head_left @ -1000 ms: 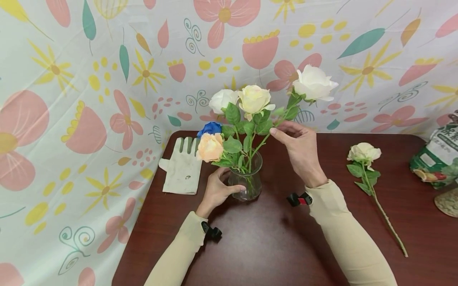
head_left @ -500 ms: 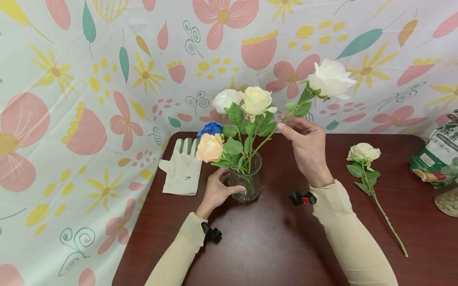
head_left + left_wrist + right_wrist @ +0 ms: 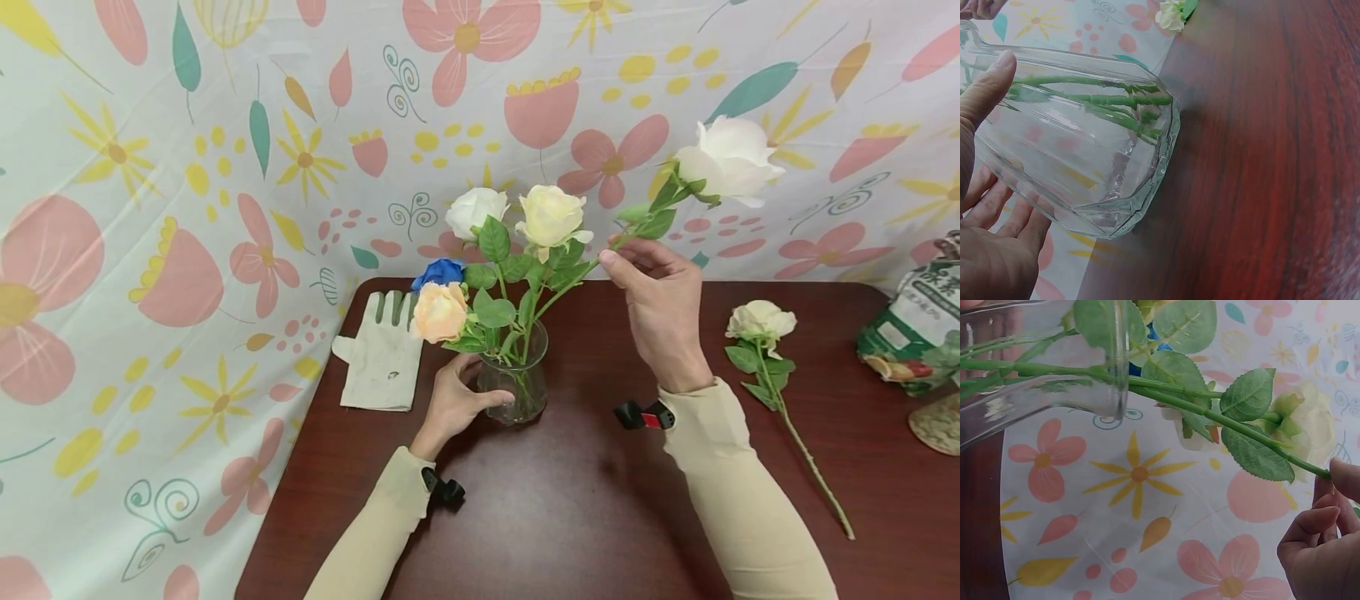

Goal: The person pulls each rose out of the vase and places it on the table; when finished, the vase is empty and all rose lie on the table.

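Observation:
A clear glass vase (image 3: 525,400) stands on the dark table, with several green stems inside it. My left hand (image 3: 457,402) grips its left side, thumb across the front; in the left wrist view the fingers curve round behind the glass (image 3: 1085,156). With thumb and fingertips my right hand (image 3: 660,308) pinches the stem of a large white rose (image 3: 729,160), which leans far to the right, its lower end in the vase. Also in the vase are a pale yellow rose (image 3: 551,217), a smaller white rose (image 3: 476,212), a peach rose (image 3: 439,312) and a blue rose (image 3: 438,273).
Left of the vase lies a white work glove (image 3: 382,358). A single cream rose (image 3: 761,323) with a long stem lies at the right. Beyond it are a green-and-white bag (image 3: 918,325) and a round container (image 3: 937,423). Patterned cloth (image 3: 300,208) hangs behind the table.
My right hand has moved to the right, bending the large white rose outward with it. The yellow rose has shifted slightly right. The left hand stays on the vase.

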### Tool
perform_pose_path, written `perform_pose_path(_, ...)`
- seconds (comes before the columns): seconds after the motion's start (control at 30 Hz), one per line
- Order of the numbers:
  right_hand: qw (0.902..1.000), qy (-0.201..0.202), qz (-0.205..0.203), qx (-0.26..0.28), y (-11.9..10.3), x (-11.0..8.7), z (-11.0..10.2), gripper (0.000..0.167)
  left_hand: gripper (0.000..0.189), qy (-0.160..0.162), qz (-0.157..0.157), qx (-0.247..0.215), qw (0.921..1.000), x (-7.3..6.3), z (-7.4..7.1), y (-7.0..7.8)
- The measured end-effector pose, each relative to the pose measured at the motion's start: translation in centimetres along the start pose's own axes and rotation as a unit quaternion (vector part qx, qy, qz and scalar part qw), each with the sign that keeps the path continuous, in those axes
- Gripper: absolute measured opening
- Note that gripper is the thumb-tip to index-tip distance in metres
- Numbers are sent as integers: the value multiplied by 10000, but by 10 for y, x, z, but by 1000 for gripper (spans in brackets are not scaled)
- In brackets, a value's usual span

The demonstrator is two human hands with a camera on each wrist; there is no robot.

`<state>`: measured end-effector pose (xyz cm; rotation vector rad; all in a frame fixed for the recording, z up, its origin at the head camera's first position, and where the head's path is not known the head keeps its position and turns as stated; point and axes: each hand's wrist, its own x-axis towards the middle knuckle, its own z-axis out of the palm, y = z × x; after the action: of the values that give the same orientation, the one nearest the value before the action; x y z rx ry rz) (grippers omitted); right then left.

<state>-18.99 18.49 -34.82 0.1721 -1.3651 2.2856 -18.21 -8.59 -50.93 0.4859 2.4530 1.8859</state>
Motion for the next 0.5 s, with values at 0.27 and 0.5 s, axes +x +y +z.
perform_pose_path(0.27, 9997, 172, -125, 138, -9, 0, -4, 12, 78, 51, -17, -51, 10000, 1, 1, 1)
perform_pose_path(0.5, 9985, 357, -115, 399, -16, 2, -10, 11, 77, 44, -19, -78, 10000, 2, 1, 1)
